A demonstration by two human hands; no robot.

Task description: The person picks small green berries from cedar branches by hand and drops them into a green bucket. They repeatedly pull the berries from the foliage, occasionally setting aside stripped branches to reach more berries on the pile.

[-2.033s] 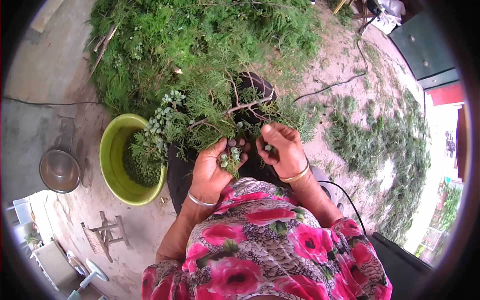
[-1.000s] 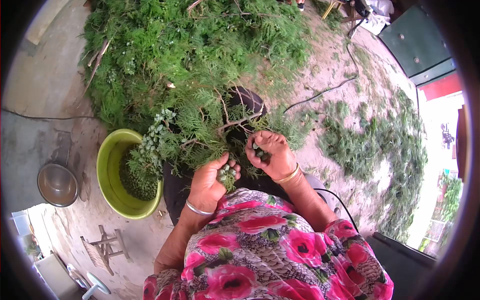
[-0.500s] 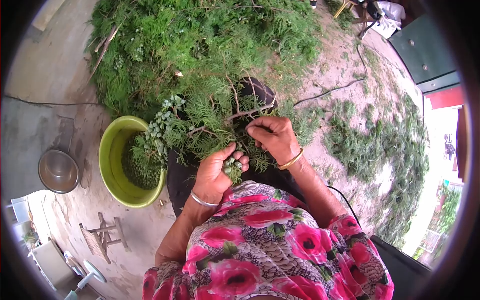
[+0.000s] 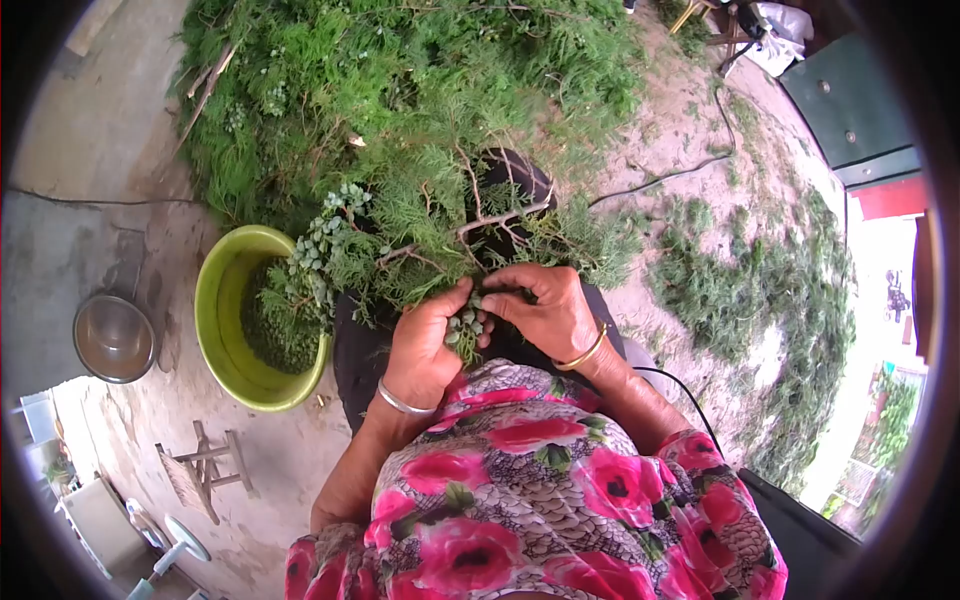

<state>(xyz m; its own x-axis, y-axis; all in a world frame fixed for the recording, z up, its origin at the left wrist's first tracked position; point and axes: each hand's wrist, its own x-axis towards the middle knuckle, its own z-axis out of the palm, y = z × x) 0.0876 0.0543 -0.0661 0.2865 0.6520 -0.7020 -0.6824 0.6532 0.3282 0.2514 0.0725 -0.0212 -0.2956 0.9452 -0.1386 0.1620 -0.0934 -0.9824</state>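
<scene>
My left hand [image 4: 428,335], with a silver bracelet at its wrist, is closed around a small bunch of green seed cones [image 4: 463,328] above my lap. Fingertips of my right hand [image 4: 545,312], which wears a gold bracelet, pinch at the top of that bunch. Just beyond both hands a leafy branch [image 4: 480,225] with bare brown stems lies across my dark-clothed knees. A cluster of pale cones [image 4: 322,245] on its left side hangs over the rim of a yellow-green bucket [image 4: 213,320], which holds many loose cones.
A large heap of cut green branches [image 4: 400,80] covers the ground ahead. A metal bowl [image 4: 115,338] and a small wooden stool [image 4: 205,468] stand at the left. Scattered foliage [image 4: 750,290] and a black cable [image 4: 665,180] lie at the right.
My right hand has moved down and left from the branch stems to the bunch in my left hand. The branch has shifted slightly.
</scene>
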